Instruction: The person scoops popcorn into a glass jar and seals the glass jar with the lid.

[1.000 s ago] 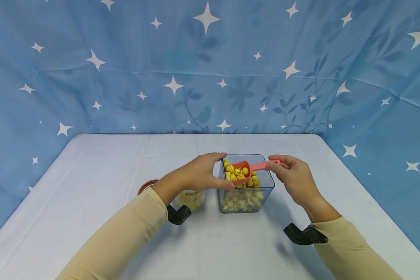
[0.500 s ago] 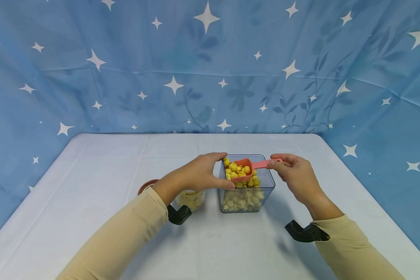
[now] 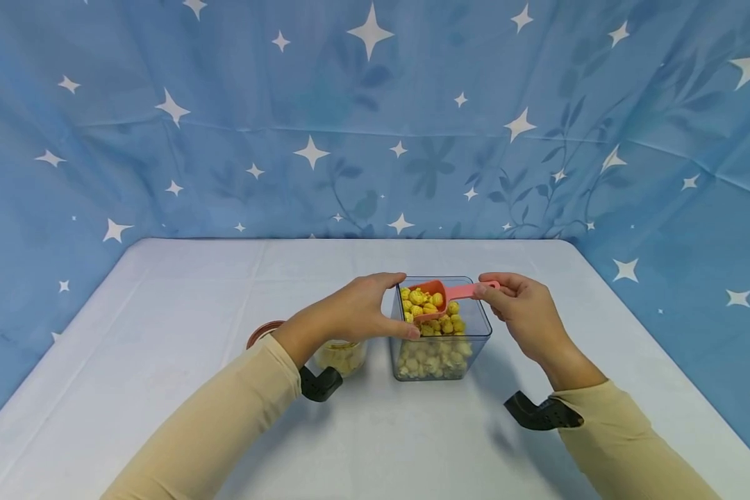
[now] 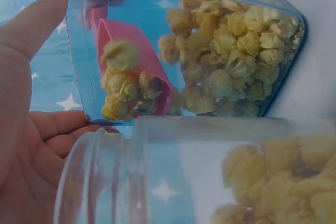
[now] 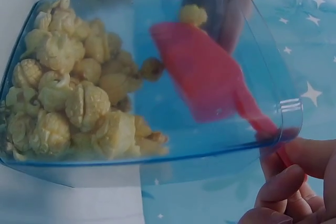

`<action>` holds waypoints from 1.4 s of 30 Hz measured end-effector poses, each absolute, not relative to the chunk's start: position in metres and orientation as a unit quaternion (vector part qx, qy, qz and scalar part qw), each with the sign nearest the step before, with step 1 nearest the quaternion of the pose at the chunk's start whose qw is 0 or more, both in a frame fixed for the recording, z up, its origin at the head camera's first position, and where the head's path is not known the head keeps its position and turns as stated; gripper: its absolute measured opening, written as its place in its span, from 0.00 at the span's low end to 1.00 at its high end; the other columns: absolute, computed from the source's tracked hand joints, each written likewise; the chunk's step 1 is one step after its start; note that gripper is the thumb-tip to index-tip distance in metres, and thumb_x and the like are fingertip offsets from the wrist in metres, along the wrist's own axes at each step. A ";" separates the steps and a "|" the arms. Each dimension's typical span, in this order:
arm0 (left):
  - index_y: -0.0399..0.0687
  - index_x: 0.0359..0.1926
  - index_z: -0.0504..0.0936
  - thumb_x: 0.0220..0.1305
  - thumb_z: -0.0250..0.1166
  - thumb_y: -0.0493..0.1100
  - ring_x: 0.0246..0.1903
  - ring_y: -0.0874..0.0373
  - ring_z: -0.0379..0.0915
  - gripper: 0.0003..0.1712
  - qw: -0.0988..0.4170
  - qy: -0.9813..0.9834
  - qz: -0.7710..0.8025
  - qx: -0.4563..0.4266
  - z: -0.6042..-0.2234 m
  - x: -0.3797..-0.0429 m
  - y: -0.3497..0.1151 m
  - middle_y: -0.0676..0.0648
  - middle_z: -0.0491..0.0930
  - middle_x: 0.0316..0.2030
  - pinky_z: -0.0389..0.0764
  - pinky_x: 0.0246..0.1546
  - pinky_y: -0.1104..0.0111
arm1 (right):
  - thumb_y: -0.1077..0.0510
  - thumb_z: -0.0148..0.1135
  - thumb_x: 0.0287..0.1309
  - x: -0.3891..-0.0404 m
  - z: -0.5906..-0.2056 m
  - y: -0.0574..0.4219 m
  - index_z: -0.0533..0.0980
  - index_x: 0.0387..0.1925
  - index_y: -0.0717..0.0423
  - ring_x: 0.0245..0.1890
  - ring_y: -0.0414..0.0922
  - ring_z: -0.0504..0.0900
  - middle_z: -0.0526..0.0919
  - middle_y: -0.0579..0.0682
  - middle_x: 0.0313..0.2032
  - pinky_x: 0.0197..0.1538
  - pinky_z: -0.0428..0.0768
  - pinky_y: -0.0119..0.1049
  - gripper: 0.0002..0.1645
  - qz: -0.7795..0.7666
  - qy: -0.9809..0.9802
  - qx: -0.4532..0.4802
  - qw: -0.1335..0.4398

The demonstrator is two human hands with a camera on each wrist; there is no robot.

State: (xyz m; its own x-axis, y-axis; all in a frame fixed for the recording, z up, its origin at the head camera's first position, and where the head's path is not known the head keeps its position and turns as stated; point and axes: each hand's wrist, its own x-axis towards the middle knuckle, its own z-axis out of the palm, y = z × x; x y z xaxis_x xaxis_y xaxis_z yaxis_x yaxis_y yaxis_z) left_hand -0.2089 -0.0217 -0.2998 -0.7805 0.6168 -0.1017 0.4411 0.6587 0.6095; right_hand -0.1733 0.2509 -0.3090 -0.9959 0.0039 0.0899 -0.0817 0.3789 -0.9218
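Note:
My left hand (image 3: 365, 305) grips a clear plastic container (image 3: 473, 318) at its left side, thumb and fingers on opposite walls near the rim. Yellow popcorn (image 5: 73, 87) partly fills the container. A pink-red scoop (image 3: 460, 292) sits inside, near the top, carrying several popcorn pieces in its bowl. The end of its handle is pinched between thumb and fingers of my right hand (image 3: 528, 319), just beyond the right rim. In the left wrist view, the scoop's open end (image 4: 137, 51) shows its popcorn through the container wall.
A clear jar (image 4: 173, 166) with popcorn inside stands left of the container, partly behind my left wrist. Behind that forearm shows a brown-red round rim (image 3: 261, 332), mostly hidden. White cloth covers the table (image 3: 362, 444); a blue starry curtain (image 3: 325, 90) hangs behind.
My right hand and the loaded scoop have shifted slightly right, then slightly back left within the container. The left hand and the container have stayed in place.

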 end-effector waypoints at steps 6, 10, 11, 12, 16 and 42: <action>0.49 0.78 0.55 0.56 0.72 0.66 0.72 0.52 0.56 0.58 0.151 0.900 0.291 0.287 -0.299 -0.209 -0.021 0.48 0.60 0.74 0.64 0.68 0.53 | 0.56 0.57 0.73 -0.178 -0.313 0.257 0.68 0.63 0.76 0.28 0.40 0.66 0.79 0.39 0.29 0.31 0.67 0.31 0.29 0.581 -0.813 0.023 0.032; 0.50 0.78 0.55 0.56 0.72 0.66 0.72 0.52 0.56 0.58 0.152 0.900 0.291 0.287 -0.300 -0.209 -0.021 0.48 0.60 0.74 0.64 0.68 0.53 | 0.55 0.56 0.74 -0.179 -0.315 0.258 0.68 0.63 0.76 0.30 0.41 0.68 0.78 0.39 0.30 0.33 0.70 0.31 0.29 0.587 -0.809 0.016 0.033; 0.50 0.78 0.55 0.56 0.72 0.66 0.72 0.52 0.56 0.58 0.153 0.900 0.291 0.286 -0.299 -0.209 -0.021 0.48 0.60 0.74 0.64 0.68 0.53 | 0.54 0.56 0.74 -0.179 -0.315 0.257 0.68 0.63 0.75 0.30 0.41 0.68 0.78 0.39 0.30 0.34 0.71 0.31 0.29 0.586 -0.809 0.015 0.035; 0.50 0.78 0.55 0.56 0.72 0.66 0.72 0.52 0.56 0.58 0.153 0.900 0.292 0.286 -0.299 -0.209 -0.021 0.48 0.60 0.74 0.64 0.68 0.53 | 0.54 0.56 0.74 -0.180 -0.315 0.257 0.68 0.63 0.75 0.30 0.41 0.68 0.77 0.39 0.30 0.34 0.71 0.31 0.29 0.586 -0.809 0.013 0.036; 0.50 0.78 0.55 0.56 0.72 0.66 0.72 0.52 0.56 0.58 0.154 0.900 0.293 0.283 -0.299 -0.208 -0.022 0.48 0.60 0.74 0.64 0.68 0.53 | 0.53 0.56 0.74 -0.181 -0.315 0.255 0.69 0.63 0.74 0.31 0.42 0.69 0.76 0.40 0.30 0.35 0.72 0.31 0.29 0.584 -0.811 0.010 0.040; 0.46 0.77 0.57 0.55 0.74 0.63 0.71 0.51 0.58 0.57 0.146 0.898 0.309 0.277 -0.299 -0.207 -0.020 0.46 0.61 0.73 0.66 0.67 0.53 | 0.52 0.56 0.74 -0.181 -0.317 0.263 0.67 0.64 0.74 0.32 0.41 0.68 0.75 0.40 0.31 0.35 0.71 0.31 0.31 0.594 -0.804 0.004 0.027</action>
